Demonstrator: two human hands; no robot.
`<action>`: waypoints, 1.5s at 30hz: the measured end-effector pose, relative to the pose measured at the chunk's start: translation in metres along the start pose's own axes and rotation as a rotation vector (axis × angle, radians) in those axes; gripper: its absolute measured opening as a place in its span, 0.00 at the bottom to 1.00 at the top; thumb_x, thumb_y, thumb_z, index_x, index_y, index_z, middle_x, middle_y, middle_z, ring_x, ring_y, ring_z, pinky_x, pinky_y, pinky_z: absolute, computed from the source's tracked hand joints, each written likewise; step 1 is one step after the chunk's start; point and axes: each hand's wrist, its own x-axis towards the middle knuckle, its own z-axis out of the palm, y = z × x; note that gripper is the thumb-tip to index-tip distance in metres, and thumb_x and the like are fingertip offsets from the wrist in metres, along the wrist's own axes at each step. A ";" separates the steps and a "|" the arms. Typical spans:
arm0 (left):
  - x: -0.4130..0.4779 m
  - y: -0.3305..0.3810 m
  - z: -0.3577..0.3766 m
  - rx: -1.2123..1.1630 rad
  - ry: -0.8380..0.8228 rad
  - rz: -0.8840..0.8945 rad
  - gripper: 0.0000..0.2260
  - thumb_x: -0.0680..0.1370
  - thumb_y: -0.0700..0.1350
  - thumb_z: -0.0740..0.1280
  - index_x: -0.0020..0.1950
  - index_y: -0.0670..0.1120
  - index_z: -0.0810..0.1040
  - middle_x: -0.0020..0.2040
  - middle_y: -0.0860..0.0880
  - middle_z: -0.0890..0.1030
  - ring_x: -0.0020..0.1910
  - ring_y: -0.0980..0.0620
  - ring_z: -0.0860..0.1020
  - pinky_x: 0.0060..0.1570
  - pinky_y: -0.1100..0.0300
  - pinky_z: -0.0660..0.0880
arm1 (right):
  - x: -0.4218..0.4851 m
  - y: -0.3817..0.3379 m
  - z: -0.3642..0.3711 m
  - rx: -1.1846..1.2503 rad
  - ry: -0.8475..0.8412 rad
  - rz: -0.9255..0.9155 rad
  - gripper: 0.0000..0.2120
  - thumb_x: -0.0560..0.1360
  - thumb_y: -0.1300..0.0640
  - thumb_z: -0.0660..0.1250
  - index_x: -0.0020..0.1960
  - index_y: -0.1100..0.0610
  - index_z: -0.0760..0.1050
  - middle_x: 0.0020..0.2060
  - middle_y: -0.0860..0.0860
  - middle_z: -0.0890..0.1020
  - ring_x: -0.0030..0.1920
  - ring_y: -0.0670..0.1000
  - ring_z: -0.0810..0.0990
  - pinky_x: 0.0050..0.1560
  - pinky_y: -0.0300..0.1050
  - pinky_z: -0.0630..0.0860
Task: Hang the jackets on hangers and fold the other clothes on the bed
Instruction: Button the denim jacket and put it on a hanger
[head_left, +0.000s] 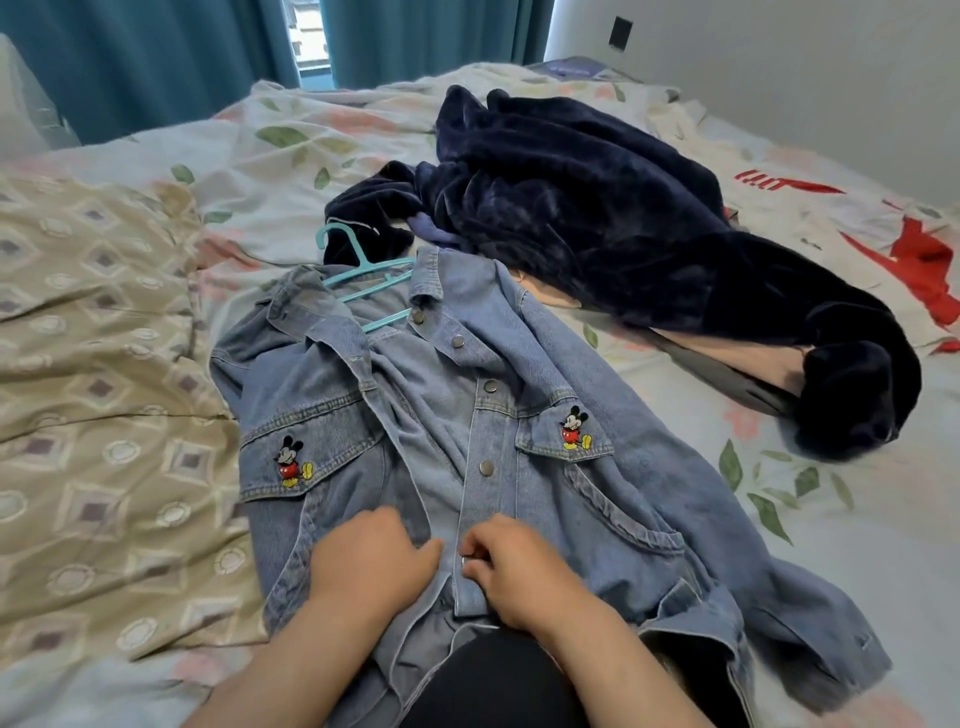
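A blue denim jacket (524, 415) with a cartoon mouse patch on each chest pocket lies face up on the bed, a teal hanger (363, 275) inside its collar with the hook poking out. My left hand (371, 558) grips the left front edge near the hem. My right hand (511, 569) pinches the right button placket at a metal snap. The two front edges nearly meet between my hands. The snaps higher up are undone.
A dark navy velvet garment (623, 223) lies crumpled behind the jacket, with a peach cloth (737, 358) under it. A white and red garment (883, 249) lies at the right. A beige patterned quilt (93, 389) covers the left. The floral sheet (831, 519) shows at the right.
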 end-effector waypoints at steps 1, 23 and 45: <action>0.000 0.004 -0.002 0.011 -0.006 0.008 0.17 0.69 0.61 0.59 0.43 0.49 0.75 0.45 0.51 0.81 0.44 0.48 0.79 0.37 0.57 0.69 | -0.001 -0.001 0.000 0.006 0.014 0.002 0.04 0.78 0.52 0.66 0.51 0.50 0.77 0.49 0.48 0.77 0.53 0.52 0.76 0.55 0.46 0.72; -0.018 0.004 -0.021 -1.040 -0.189 0.089 0.05 0.73 0.35 0.72 0.47 0.39 0.78 0.34 0.45 0.78 0.35 0.54 0.74 0.38 0.55 0.76 | -0.009 -0.032 -0.004 0.428 0.253 0.041 0.03 0.74 0.60 0.73 0.46 0.54 0.85 0.38 0.41 0.79 0.38 0.34 0.76 0.42 0.25 0.69; -0.013 0.000 -0.013 -1.046 -0.237 -0.031 0.06 0.71 0.37 0.76 0.35 0.45 0.84 0.34 0.48 0.84 0.33 0.57 0.80 0.39 0.63 0.77 | -0.010 -0.025 -0.002 0.969 0.195 0.179 0.15 0.70 0.74 0.72 0.40 0.55 0.78 0.34 0.46 0.81 0.36 0.43 0.79 0.43 0.35 0.76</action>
